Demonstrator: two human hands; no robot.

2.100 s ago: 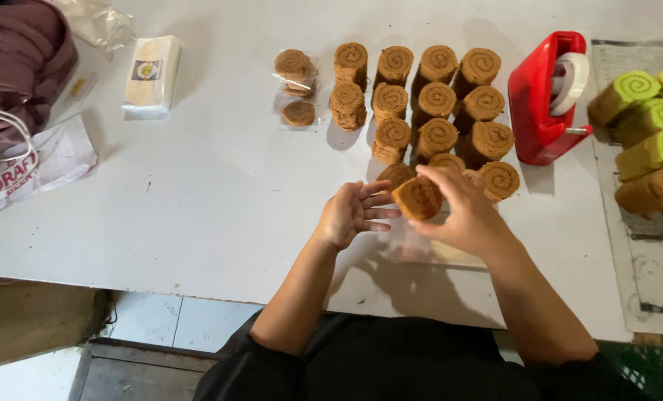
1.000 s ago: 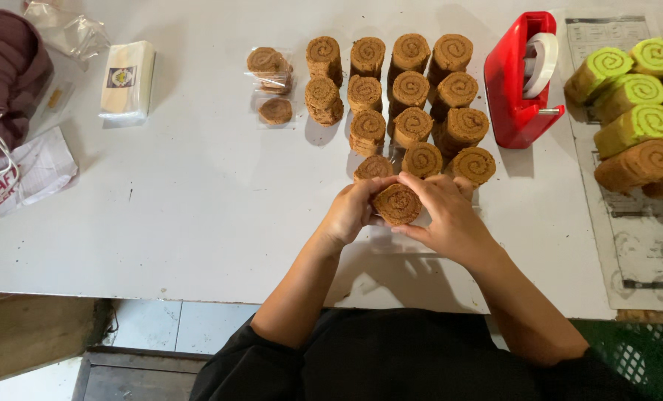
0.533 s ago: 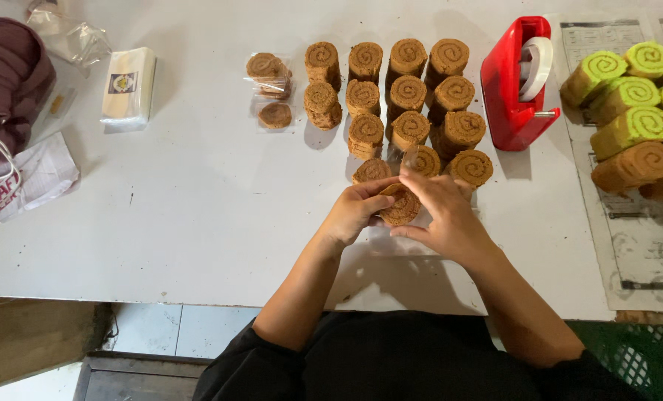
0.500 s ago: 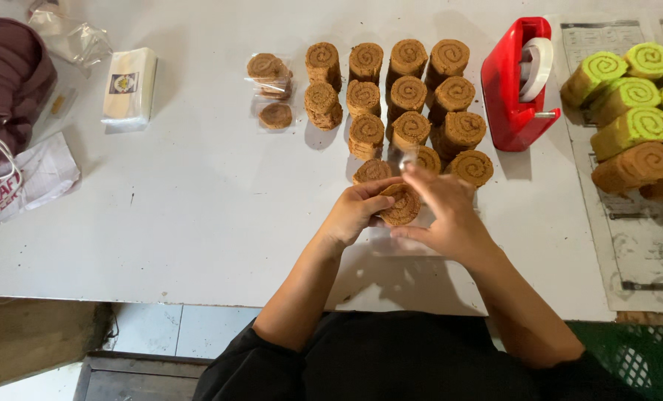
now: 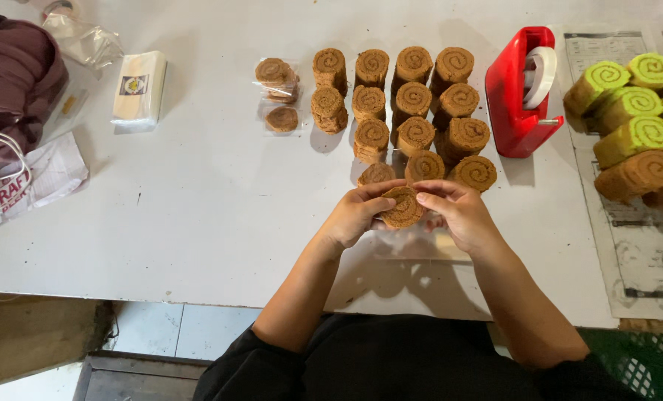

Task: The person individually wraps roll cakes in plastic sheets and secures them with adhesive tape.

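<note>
A brown swirl-roll slice (image 5: 403, 207), round with a darker spiral on its cut face, sits just above the white worktop (image 5: 197, 200) in front of the rows of matching brown rolls (image 5: 413, 104). The left hand (image 5: 353, 215) and right hand (image 5: 457, 212) meet around it, palms angled in, fingers (image 5: 379, 191) curled shut on its edges from both sides. Red tape dispenser (image 5: 521, 93) is off to the right, green swirl rolls (image 5: 632, 111) past that.
</note>
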